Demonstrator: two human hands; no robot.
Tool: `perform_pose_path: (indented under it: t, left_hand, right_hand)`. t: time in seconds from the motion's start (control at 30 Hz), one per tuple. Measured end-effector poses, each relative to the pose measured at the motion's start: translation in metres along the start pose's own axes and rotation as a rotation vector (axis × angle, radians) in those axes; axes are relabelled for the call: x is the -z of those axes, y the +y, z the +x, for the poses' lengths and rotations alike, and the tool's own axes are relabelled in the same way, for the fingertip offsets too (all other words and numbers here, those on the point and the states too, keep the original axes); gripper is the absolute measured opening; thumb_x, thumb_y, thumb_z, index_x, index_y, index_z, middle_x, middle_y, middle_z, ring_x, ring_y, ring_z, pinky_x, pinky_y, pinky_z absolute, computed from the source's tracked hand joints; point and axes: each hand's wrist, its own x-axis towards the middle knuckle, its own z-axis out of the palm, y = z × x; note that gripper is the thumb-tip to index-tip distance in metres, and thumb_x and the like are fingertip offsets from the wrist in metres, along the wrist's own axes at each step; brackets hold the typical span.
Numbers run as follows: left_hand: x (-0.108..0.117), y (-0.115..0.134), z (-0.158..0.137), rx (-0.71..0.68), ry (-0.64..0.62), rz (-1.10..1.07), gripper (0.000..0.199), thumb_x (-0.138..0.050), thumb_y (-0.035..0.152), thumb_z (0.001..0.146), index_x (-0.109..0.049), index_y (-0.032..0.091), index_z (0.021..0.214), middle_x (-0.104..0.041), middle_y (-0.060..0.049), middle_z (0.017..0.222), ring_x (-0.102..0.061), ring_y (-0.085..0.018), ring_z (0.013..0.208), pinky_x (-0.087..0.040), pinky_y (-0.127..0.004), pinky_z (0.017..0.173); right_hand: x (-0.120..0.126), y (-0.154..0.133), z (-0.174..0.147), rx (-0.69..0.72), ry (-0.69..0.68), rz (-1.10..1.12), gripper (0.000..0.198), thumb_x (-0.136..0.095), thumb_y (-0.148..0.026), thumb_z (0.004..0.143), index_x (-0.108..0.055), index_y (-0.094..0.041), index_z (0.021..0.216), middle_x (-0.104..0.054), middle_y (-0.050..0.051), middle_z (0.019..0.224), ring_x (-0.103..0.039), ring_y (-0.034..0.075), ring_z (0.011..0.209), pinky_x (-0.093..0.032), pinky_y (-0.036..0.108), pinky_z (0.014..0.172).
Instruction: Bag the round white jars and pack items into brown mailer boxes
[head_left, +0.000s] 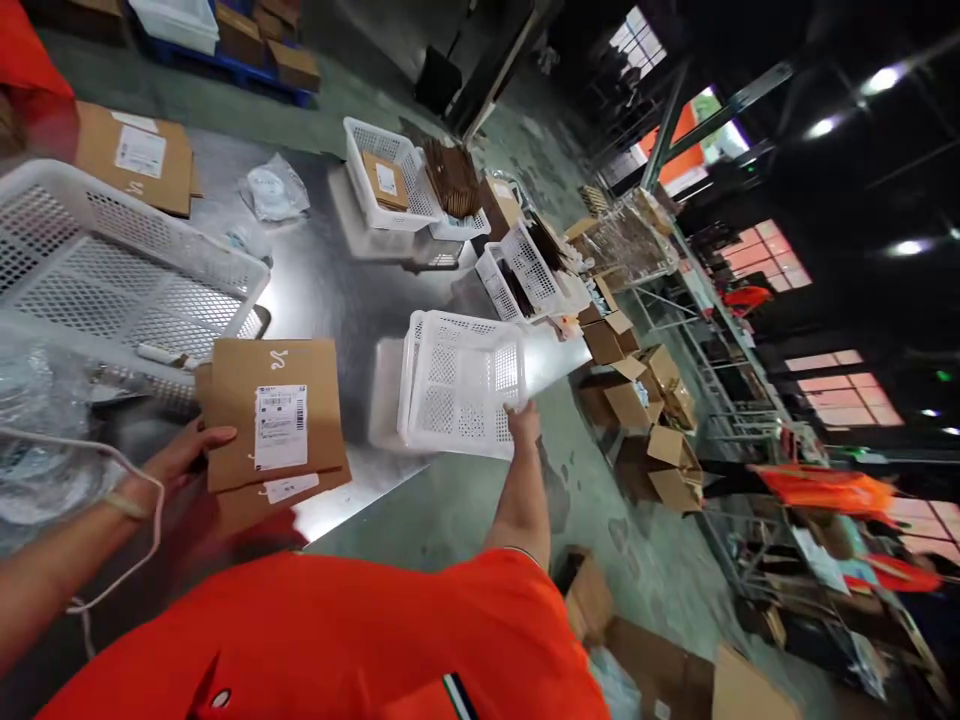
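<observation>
Gripping the near rim of a white perforated basket [459, 385], the right hand [523, 420] has its fingers curled over that rim; the basket rides tilted at the bench's front edge, partly over a shallow white tray [384, 395]. Left hand [184, 452] lies flat, fingers extended, against the left side of a stack of brown cardboard mailers [274, 420] with white labels, near the front edge of the metal bench [337, 290] (whether the thumb is tucked under the stack, cannot tell).

Further out: a large white basket [112, 265] at the bench's left side, another labelled mailer [135, 155] beyond it, a clear plastic bag [274, 188], and more baskets [386, 175] toward the far edge. Cardboard boxes [637, 385] sit on the floor past the right end.

Risk, as judged: the basket is held by one rim only and overhangs the front edge; a loosened grip could tip it to the floor. The mailer stack is uneven, so a sideways push may fan it off the edge.
</observation>
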Motion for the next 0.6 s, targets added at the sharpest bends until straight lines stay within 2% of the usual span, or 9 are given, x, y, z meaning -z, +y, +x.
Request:
perform_pose_path:
  t: [0.1,0.2,0.23,0.3,0.33,0.4,0.47,0.53,0.6]
  left_hand:
    - [-0.007,0.016,0.016,-0.098,-0.02,0.032,0.08,-0.1,0.044,0.039,-0.075,0.019,0.11,-0.088,-0.013,0.107,-0.082,-0.044,0.116,-0.07,-0.037,0.075]
    - [-0.009,0.03,0.034,-0.208,-0.023,0.005,0.087,-0.1,0.042,0.036,-0.074,0.017,0.115,-0.088,-0.013,0.111,-0.079,-0.041,0.12,-0.069,-0.034,0.079]
    - [-0.009,0.033,0.04,-0.227,-0.018,-0.002,0.088,-0.1,0.041,0.037,-0.073,0.016,0.117,-0.087,-0.012,0.112,-0.078,-0.041,0.122,-0.068,-0.033,0.08]
    - [-0.01,0.039,0.051,-0.255,-0.004,0.0,0.09,-0.1,0.042,0.039,-0.073,0.014,0.12,-0.087,-0.012,0.115,-0.077,-0.039,0.124,-0.068,-0.032,0.082]
    - [-0.012,0.042,0.055,-0.266,0.004,0.005,0.091,-0.1,0.043,0.039,-0.072,0.014,0.121,-0.086,-0.013,0.117,-0.077,-0.039,0.124,-0.068,-0.033,0.083]
    - [-0.019,0.049,0.065,-0.291,0.011,0.008,0.092,-0.1,0.043,0.04,-0.071,0.013,0.122,-0.086,-0.013,0.119,-0.077,-0.038,0.122,-0.069,-0.036,0.087]
    - [-0.033,0.059,0.074,-0.313,-0.019,-0.008,0.091,-0.1,0.042,0.042,-0.07,0.013,0.123,-0.085,-0.012,0.118,-0.077,-0.038,0.121,-0.069,-0.04,0.093]
    - [-0.049,0.071,0.085,-0.329,-0.057,-0.027,0.088,-0.099,0.038,0.044,-0.069,0.014,0.124,-0.084,-0.011,0.117,-0.077,-0.036,0.119,-0.069,-0.042,0.096]
    - [-0.065,0.082,0.098,-0.34,-0.051,-0.046,0.085,-0.097,0.032,0.044,-0.067,0.015,0.122,-0.084,-0.011,0.117,-0.078,-0.034,0.117,-0.069,-0.041,0.095]
  right_hand:
    - [-0.035,-0.052,-0.01,0.045,-0.016,-0.023,0.075,-0.062,-0.039,0.109,-0.052,-0.007,0.175,-0.041,0.038,0.183,-0.039,0.042,0.177,-0.032,0.07,0.142]
    - [-0.06,-0.105,-0.024,0.059,-0.089,0.027,0.083,-0.069,-0.042,0.107,-0.046,-0.007,0.178,-0.031,0.035,0.189,-0.025,0.046,0.182,-0.028,0.071,0.143]
    - [-0.066,-0.12,-0.03,0.034,-0.105,0.088,0.084,-0.071,-0.044,0.106,-0.047,-0.007,0.177,-0.031,0.036,0.188,-0.026,0.048,0.181,-0.03,0.072,0.141]
    - [-0.077,-0.146,-0.047,0.0,-0.198,0.314,0.08,-0.075,-0.043,0.105,-0.051,-0.01,0.173,-0.044,0.035,0.182,-0.039,0.046,0.174,-0.038,0.07,0.138]
    - [-0.084,-0.157,-0.058,0.01,-0.314,0.474,0.077,-0.077,-0.042,0.103,-0.054,-0.014,0.171,-0.054,0.032,0.175,-0.05,0.043,0.168,-0.044,0.066,0.136]
    - [-0.102,-0.18,-0.084,0.056,-0.673,0.81,0.077,-0.089,-0.038,0.093,-0.061,-0.022,0.163,-0.072,0.021,0.158,-0.067,0.036,0.151,-0.056,0.056,0.127]
    - [-0.125,-0.203,-0.107,0.085,-1.013,1.064,0.085,-0.103,-0.029,0.073,-0.068,-0.026,0.151,-0.08,0.012,0.144,-0.074,0.032,0.139,-0.063,0.047,0.118]
    - [-0.147,-0.223,-0.117,0.038,-1.188,1.189,0.088,-0.109,-0.018,0.056,-0.073,-0.024,0.136,-0.085,0.007,0.131,-0.079,0.029,0.127,-0.066,0.04,0.111]
    - [-0.162,-0.238,-0.112,-0.07,-1.237,1.206,0.077,-0.108,-0.015,0.054,-0.074,-0.022,0.123,-0.087,0.004,0.117,-0.081,0.027,0.113,-0.068,0.038,0.104]
